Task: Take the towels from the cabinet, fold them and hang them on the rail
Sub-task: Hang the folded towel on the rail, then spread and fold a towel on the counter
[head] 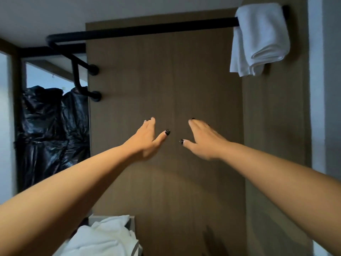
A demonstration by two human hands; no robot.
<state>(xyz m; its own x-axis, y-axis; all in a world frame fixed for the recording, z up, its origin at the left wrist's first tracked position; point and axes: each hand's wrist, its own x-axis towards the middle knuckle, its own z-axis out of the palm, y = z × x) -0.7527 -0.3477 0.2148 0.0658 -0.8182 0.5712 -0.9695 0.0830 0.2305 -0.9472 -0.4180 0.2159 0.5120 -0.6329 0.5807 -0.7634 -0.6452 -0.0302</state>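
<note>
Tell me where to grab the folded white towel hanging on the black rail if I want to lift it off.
Grip the folded towel at its top fold, where it drapes over the rail, reaching from below and in front; the layered ends hang loose.

Black plastic bags (53, 126) are bunched at the left, behind the brown panel's edge. A white wall (324, 89) runs down the right side.
</note>
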